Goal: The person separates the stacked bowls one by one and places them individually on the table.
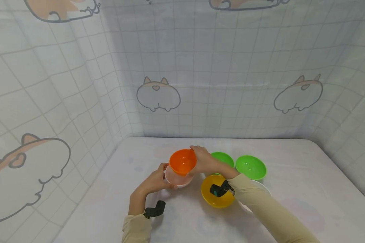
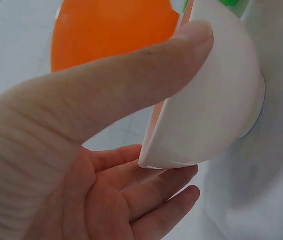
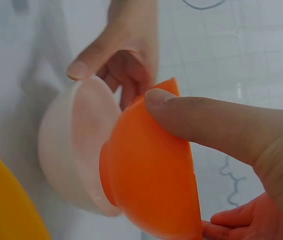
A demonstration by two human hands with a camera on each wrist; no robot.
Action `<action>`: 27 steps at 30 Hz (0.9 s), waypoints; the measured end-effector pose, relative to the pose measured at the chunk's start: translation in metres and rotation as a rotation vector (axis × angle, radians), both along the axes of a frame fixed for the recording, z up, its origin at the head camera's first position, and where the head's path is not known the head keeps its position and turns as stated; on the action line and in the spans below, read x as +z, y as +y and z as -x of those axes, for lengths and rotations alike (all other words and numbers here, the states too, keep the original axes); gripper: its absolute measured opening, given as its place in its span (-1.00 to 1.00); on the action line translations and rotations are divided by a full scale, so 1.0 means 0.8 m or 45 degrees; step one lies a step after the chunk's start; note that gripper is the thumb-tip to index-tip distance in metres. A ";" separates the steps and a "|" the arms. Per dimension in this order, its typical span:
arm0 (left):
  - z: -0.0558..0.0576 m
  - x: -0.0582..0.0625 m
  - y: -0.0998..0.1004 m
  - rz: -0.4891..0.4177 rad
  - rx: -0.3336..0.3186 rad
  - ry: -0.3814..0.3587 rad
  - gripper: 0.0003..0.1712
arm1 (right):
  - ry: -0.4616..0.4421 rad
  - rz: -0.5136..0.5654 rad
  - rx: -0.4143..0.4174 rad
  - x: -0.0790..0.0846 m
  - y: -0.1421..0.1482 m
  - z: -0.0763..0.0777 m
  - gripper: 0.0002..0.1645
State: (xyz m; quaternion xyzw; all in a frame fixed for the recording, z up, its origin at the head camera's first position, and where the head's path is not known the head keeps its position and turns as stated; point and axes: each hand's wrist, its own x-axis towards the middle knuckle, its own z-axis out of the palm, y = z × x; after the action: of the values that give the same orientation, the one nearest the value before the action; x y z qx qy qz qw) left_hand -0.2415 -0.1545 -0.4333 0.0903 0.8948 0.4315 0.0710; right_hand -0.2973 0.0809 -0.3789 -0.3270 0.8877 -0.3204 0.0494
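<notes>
My right hand (image 1: 204,161) grips an orange bowl (image 1: 183,162) by its rim, thumb on the outer wall. Below it stands a bowl (image 1: 179,182), white outside and pale pink inside. In the right wrist view, the foot of the orange bowl (image 3: 154,170) dips into the mouth of the pink-white bowl (image 3: 56,145); whether they touch cannot be told. My left hand (image 1: 155,181) holds the pink-white bowl at its left side. The left wrist view has the thumb against this bowl's (image 2: 216,95) outer wall and the fingers at the rim's other side.
Just right of the hands sits a yellow bowl (image 1: 212,199), partly under the right wrist. Two green bowls (image 1: 221,157) (image 1: 251,167) stand behind the right forearm. A white rim (image 1: 264,187) shows beside that sleeve. A patterned cloth wall (image 1: 213,114) rises behind the table.
</notes>
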 end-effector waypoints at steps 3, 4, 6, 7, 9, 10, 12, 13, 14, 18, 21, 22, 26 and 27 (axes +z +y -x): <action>-0.001 0.001 0.000 -0.013 0.011 -0.017 0.14 | 0.019 0.018 -0.039 0.008 0.008 -0.001 0.31; -0.001 0.001 0.000 -0.012 0.015 -0.020 0.15 | 0.013 0.017 -0.052 0.011 0.012 -0.001 0.32; -0.001 0.001 0.000 -0.011 0.016 -0.017 0.15 | -0.007 0.022 -0.076 0.015 0.020 0.000 0.34; -0.001 0.001 0.000 -0.005 0.015 -0.012 0.15 | -0.015 0.026 -0.082 0.016 0.025 0.000 0.35; -0.001 0.000 0.000 0.015 0.009 0.006 0.14 | -0.027 0.040 -0.097 0.018 0.035 0.003 0.36; 0.000 0.000 0.000 0.022 0.008 0.011 0.14 | -0.026 0.049 -0.103 0.019 0.041 0.005 0.36; 0.000 -0.001 0.000 0.031 0.009 0.019 0.14 | -0.025 0.070 -0.122 0.020 0.052 0.009 0.34; 0.001 -0.001 0.001 0.031 0.011 0.021 0.14 | -0.026 0.075 -0.136 0.020 0.058 0.010 0.33; 0.001 -0.002 0.001 0.034 0.014 0.024 0.14 | -0.022 0.081 -0.149 0.020 0.064 0.012 0.32; 0.002 -0.002 0.001 0.035 0.020 0.024 0.15 | -0.011 0.100 -0.198 0.024 0.090 0.019 0.33; 0.002 -0.003 0.001 0.044 0.025 0.020 0.16 | -0.014 0.124 -0.229 0.027 0.112 0.023 0.34; 0.003 -0.003 0.001 0.047 0.026 0.018 0.17 | -0.018 0.125 -0.248 0.028 0.120 0.025 0.34; 0.004 -0.004 0.000 0.057 0.028 0.013 0.16 | -0.008 0.121 -0.327 0.030 0.153 0.032 0.33; 0.004 -0.004 0.000 0.056 0.029 0.011 0.16 | -0.005 0.117 -0.353 0.030 0.161 0.033 0.33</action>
State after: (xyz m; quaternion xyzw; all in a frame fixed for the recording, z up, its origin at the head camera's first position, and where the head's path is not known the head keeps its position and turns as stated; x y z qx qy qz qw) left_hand -0.2451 -0.1549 -0.4366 0.0805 0.9054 0.4119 0.0642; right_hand -0.3239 0.2099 -0.3553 -0.2026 0.9087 -0.3650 -0.0085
